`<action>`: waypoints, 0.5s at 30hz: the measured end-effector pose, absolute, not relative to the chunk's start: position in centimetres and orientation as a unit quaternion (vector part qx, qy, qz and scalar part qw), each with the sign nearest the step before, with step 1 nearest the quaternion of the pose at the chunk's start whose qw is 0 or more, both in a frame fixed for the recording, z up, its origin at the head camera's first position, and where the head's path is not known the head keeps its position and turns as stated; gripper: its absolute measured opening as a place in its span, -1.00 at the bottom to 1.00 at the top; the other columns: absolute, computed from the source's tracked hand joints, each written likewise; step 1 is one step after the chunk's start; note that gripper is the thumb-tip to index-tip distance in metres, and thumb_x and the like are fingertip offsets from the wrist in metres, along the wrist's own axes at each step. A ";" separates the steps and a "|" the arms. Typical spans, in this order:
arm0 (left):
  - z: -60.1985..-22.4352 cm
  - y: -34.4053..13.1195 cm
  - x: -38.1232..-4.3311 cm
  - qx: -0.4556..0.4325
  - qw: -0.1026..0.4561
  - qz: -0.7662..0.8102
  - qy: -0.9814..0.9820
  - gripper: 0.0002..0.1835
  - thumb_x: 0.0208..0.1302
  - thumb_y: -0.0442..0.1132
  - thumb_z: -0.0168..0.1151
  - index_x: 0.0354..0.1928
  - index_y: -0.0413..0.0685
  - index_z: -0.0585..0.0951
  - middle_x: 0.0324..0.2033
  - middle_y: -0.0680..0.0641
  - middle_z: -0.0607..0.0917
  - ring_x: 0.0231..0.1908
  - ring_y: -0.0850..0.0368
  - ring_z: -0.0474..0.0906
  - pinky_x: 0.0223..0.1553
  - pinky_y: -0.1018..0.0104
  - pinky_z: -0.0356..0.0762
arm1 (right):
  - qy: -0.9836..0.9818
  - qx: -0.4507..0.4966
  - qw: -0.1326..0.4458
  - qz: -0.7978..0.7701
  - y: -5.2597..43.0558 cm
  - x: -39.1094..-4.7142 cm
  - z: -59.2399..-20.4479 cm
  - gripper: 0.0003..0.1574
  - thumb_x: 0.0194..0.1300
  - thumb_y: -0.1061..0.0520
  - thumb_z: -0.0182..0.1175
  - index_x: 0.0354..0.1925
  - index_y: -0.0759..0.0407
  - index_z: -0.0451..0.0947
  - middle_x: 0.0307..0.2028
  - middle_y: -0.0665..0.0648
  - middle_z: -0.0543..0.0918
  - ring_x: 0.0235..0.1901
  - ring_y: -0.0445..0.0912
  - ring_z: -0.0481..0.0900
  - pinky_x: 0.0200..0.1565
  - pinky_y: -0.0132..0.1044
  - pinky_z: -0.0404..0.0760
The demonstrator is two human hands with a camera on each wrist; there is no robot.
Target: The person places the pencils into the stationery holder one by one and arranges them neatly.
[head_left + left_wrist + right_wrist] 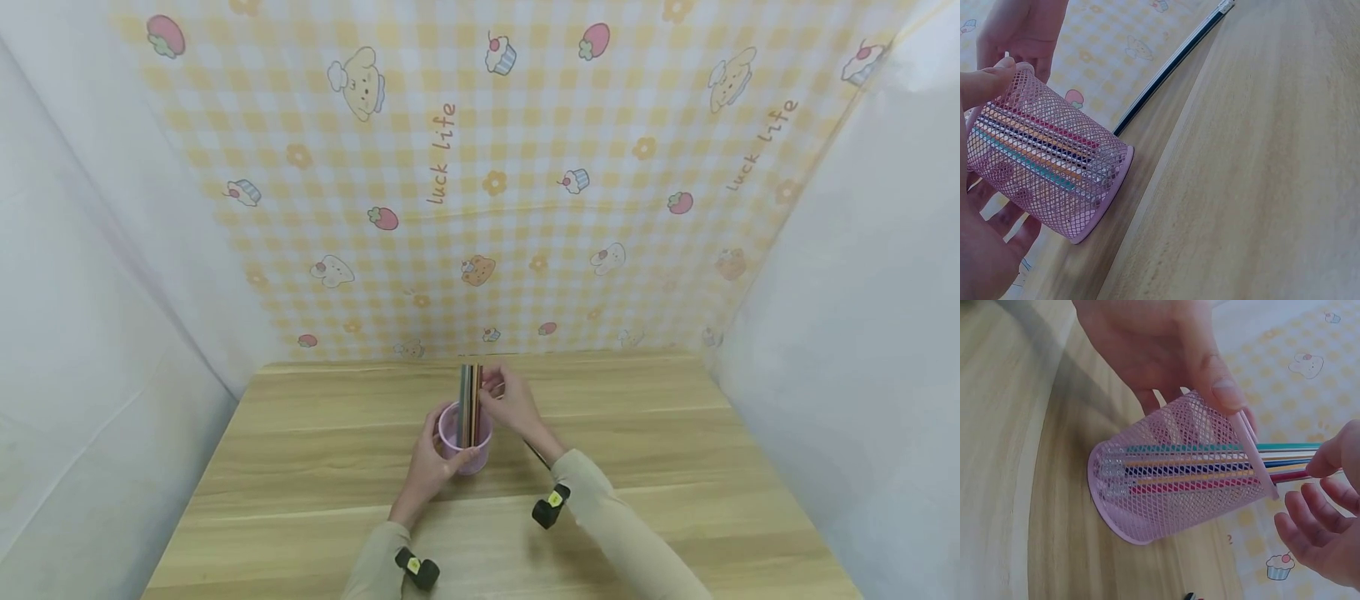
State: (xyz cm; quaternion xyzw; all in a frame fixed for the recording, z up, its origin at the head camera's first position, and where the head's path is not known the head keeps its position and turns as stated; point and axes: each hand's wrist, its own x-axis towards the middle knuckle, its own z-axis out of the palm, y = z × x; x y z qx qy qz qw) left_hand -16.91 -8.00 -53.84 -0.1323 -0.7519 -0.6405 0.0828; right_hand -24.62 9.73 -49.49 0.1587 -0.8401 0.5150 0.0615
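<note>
My left hand (429, 468) grips a pink mesh pen cup (472, 463), thumb near the rim and fingers around the far side. Several colored pencils (467, 400) stand in it, their upper ends rising above the rim. Teal, orange, dark blue and red pencils (1185, 486) show through the mesh in the right wrist view. Beside the bundle's upper part, my right hand (513, 404) pinches the red pencil (1294, 475) between thumb and finger. The other fingers of that hand are loosely bent.
A dark pencil (1169, 72) with a white end lies on the wooden table (300, 467), to the right of the cup and partly under my right forearm. Behind the table hangs a yellow checked cloth (420, 167). White sheets (847, 333) hang at both sides.
</note>
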 end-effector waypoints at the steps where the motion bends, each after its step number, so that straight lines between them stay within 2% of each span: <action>1: -53.2 -8.0 -16.7 -0.133 0.080 -0.641 -0.751 -0.06 0.01 -0.40 0.56 0.43 -0.34 0.27 0.27 -0.46 0.49 0.23 -0.47 0.46 0.27 -0.42 0.42 | -0.841 0.159 0.059 0.513 9.9 -24.6 -49.5 -0.71 0.23 0.36 0.23 -0.05 0.35 0.53 -0.24 0.27 0.70 -0.26 0.03 0.69 -0.19 -0.36 0.73; 5: -52.9 -8.1 -16.6 -0.138 0.081 -0.634 -0.757 -0.06 0.01 -0.42 0.55 0.43 -0.36 0.26 0.27 -0.48 0.48 0.22 -0.48 0.46 0.27 -0.41 0.43 | -0.846 0.155 0.044 0.508 10.7 -24.6 -49.3 -0.69 0.28 0.29 0.21 0.01 0.31 0.52 -0.18 0.26 0.68 -0.24 0.03 0.70 -0.16 -0.25 0.76; 9: -53.3 -8.0 -16.8 -0.135 0.080 -0.631 -0.760 -0.05 0.01 -0.42 0.55 0.43 -0.37 0.25 0.28 -0.48 0.47 0.23 -0.49 0.45 0.28 -0.41 0.42 | -0.849 0.144 0.038 0.507 11.4 -24.8 -49.5 -0.69 0.32 0.24 0.22 0.02 0.30 0.52 -0.17 0.24 0.68 -0.22 0.01 0.69 -0.20 -0.28 0.75; 15: -56.2 -7.9 -17.9 -0.114 0.084 -0.635 -0.760 -0.02 -0.02 -0.41 0.57 0.46 -0.20 0.26 0.31 -0.39 0.49 0.27 -0.41 0.45 0.32 -0.39 0.39 | -0.850 0.124 0.041 0.510 12.6 -25.0 -49.7 -0.68 0.32 0.27 0.22 0.03 0.37 0.52 -0.16 0.25 0.67 -0.20 0.02 0.66 -0.21 -0.29 0.75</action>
